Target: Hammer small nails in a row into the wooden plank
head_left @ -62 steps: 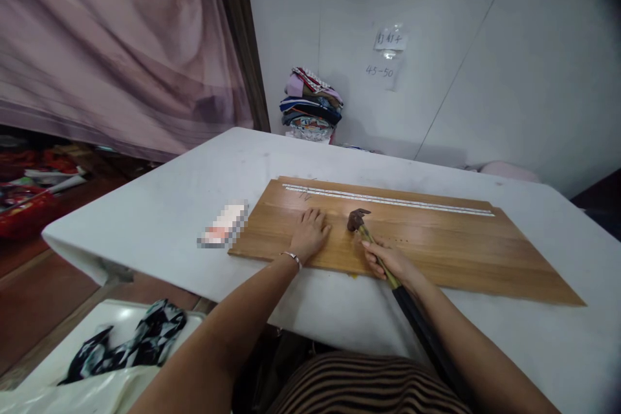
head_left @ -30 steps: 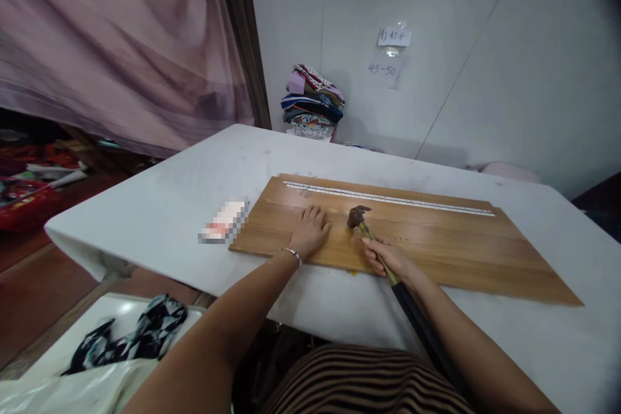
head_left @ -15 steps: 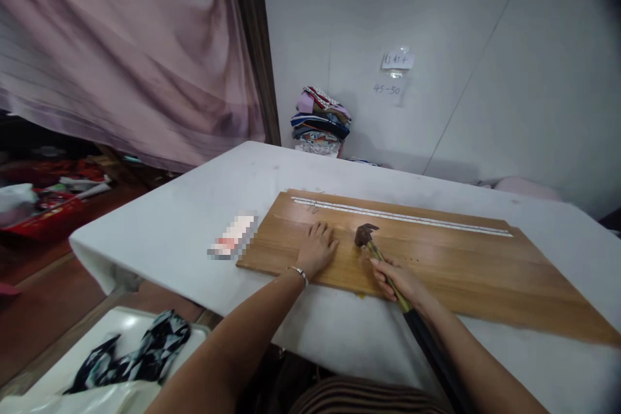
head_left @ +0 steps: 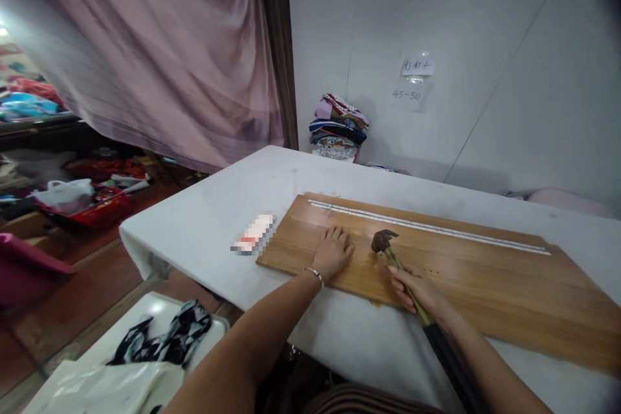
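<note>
A wooden board (head_left: 466, 278) lies flat on the white-covered table (head_left: 194, 207). My left hand (head_left: 334, 251) rests palm down on its left part, fingers stretched out, a silver bracelet at the wrist. In my right hand (head_left: 417, 291) is a claw hammer (head_left: 384, 240), gripped on the yellowish handle just below the rusty head; the black end of the handle runs back along my forearm. The hammer's head is over the board, right of my left hand; whether it touches the wood I cannot tell. Two white measuring strips (head_left: 427, 226) run along the board's far edge.
Left of the board lies a blurred-out pixelated object (head_left: 254, 233). Folded fabrics (head_left: 338, 126) are stacked behind the table against the wall. A patterned cloth (head_left: 165, 339) sits on a white stool at lower left. A pink curtain (head_left: 194, 45) hangs at the left.
The whole view has swung left, so the table and board appear shifted to the right. Both hands and the hammer keep about the same places on the board.
</note>
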Demonstrator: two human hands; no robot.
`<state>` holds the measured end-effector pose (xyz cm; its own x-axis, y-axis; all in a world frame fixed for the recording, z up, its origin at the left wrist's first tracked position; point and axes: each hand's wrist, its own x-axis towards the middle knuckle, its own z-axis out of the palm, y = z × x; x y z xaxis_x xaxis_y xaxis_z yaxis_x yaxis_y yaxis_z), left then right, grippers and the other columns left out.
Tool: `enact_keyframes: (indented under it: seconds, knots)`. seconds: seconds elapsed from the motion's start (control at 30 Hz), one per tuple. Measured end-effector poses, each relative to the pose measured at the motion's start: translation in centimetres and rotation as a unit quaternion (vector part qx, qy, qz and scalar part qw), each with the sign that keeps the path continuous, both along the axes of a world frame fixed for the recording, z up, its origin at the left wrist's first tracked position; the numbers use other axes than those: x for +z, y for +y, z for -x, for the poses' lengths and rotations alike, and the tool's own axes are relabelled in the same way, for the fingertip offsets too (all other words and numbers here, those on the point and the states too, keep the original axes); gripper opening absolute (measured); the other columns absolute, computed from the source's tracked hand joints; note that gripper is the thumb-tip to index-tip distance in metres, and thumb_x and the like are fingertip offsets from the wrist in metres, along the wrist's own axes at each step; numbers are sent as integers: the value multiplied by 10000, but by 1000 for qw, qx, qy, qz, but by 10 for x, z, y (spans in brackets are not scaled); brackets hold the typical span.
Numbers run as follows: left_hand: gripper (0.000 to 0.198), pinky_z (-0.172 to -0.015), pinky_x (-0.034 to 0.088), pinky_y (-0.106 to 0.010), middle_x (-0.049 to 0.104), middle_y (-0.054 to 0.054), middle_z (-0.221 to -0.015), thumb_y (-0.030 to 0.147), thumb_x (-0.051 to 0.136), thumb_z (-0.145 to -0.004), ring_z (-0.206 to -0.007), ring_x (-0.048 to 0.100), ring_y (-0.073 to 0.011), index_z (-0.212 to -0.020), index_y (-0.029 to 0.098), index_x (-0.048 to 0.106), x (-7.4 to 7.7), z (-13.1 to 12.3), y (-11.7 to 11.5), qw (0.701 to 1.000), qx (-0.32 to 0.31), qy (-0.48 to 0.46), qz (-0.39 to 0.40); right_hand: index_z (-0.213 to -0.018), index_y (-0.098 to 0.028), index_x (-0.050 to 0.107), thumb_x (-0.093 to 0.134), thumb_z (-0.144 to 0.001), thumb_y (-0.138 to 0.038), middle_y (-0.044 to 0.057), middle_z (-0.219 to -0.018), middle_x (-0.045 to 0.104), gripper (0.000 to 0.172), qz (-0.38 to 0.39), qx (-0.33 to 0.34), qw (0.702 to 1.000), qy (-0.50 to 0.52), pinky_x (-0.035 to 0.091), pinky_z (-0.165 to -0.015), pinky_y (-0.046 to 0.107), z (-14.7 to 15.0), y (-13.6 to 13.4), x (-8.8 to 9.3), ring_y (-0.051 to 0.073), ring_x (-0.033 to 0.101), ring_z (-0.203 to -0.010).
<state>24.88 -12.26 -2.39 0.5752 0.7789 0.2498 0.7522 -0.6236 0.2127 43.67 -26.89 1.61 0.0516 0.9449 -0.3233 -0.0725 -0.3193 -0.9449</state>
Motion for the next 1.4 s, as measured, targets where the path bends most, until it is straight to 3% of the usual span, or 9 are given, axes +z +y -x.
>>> enact_keyframes:
  seconds: [0.2, 0.5, 1.4]
  knots:
    - [386, -1129, 347, -457, 556, -119, -1420, 405, 475, -965, -1336, 456, -285, -1242, 174, 611, 3, 0, -1, 1000, -4, 5, -1, -683, -237, 408, 673, -707, -685, -104, -463, 399, 521, -6, 9, 1000, -5, 255, -286, 192, 0, 0, -2, 42, 299, -299]
    - [394, -1145, 316, -464, 531, -128, -1452, 397, 450, -969, -1378, 415, -297, -1258, 171, 594, 3, -1, 2, 1000, -6, 11, 10, -756, -234, 431, 712, -699, -609, -113, -540, 431, 472, -4, -9, 1000, 25, 272, -281, 180, 1, 0, 11, 36, 324, -312]
    - [377, -1148, 310, -462, 539, -131, -1440, 387, 476, -960, -1375, 419, -297, -1248, 179, 600, 6, -1, 1, 1000, -10, 17, 8, -773, -229, 448, 705, -724, -591, -108, -562, 452, 447, -12, -2, 999, 32, 276, -284, 167, 2, 0, 13, 32, 337, -326]
